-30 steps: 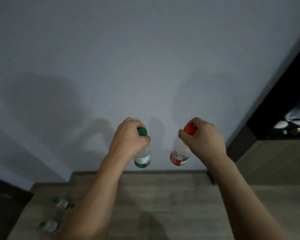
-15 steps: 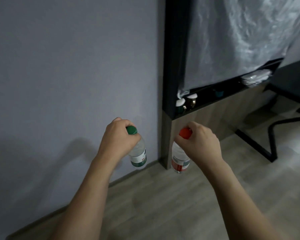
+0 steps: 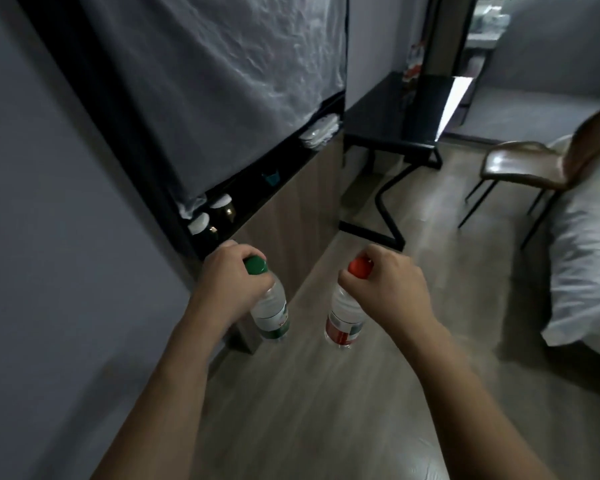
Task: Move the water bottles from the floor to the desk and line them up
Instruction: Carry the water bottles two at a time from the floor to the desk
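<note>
My left hand [image 3: 227, 282] grips the neck of a clear water bottle with a green cap and green label [image 3: 271, 315], hanging upright above the floor. My right hand [image 3: 392, 289] grips the neck of a second clear bottle with a red cap and red label [image 3: 343, 323], also off the floor. The two bottles hang side by side, a short gap apart. A black desk [image 3: 395, 123] with black metal legs stands further ahead by the wall; its top looks bare apart from a small red-and-white item at its far end.
A dark-framed wardrobe with a grey cloth cover [image 3: 222, 91] lines the left, with jars and small items on its low shelf [image 3: 222, 213]. A brown chair [image 3: 530, 164] and a bed with white bedding [image 3: 589, 251] stand on the right. Wooden floor [image 3: 326, 393] runs between them.
My view has swung right, from the bare wall and the bottles left on the floor, to the wardrobe, desk, chair and bed. Both hands still hold their bottles the same way.
</note>
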### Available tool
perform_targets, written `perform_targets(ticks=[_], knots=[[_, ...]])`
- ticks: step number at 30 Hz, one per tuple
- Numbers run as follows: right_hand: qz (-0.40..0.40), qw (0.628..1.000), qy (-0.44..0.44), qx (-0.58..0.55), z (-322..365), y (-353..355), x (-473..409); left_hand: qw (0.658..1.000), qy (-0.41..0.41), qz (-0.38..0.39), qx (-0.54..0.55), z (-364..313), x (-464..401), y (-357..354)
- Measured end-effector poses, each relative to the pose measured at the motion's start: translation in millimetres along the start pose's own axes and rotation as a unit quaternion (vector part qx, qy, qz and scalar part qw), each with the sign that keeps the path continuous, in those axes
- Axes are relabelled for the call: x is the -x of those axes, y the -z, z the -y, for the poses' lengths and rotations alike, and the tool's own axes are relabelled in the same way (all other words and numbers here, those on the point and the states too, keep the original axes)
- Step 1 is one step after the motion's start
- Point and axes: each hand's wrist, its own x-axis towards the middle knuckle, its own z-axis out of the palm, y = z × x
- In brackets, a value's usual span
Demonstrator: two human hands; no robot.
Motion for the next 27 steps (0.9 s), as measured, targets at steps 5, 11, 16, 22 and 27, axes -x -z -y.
perform_targets(ticks=[5, 11, 16, 22, 27], knots=[[-0.029, 0.998, -0.051, 0.028, -45, 35, -6, 0.998, -0.052, 0.044, 0.003, -45, -22, -47], [-0.051, 0.993, -0.095, 0.044, -86, 66, -28, 0.993, -0.102, 0.061, 0.009, -91, -48, -84], [-0.065, 0.990, -0.118, 0.037, -110, 76, -62, 0.988, -0.125, 0.085, 0.014, -121, -83, -113], [-0.059, 0.988, -0.140, 0.035, -140, 70, -128, 0.985, -0.137, 0.107, 0.023, -142, -151, -153], [-0.078, 0.984, -0.155, 0.030, -162, 70, -204, 0.978, -0.164, 0.124, 0.032, -168, -227, -185]])
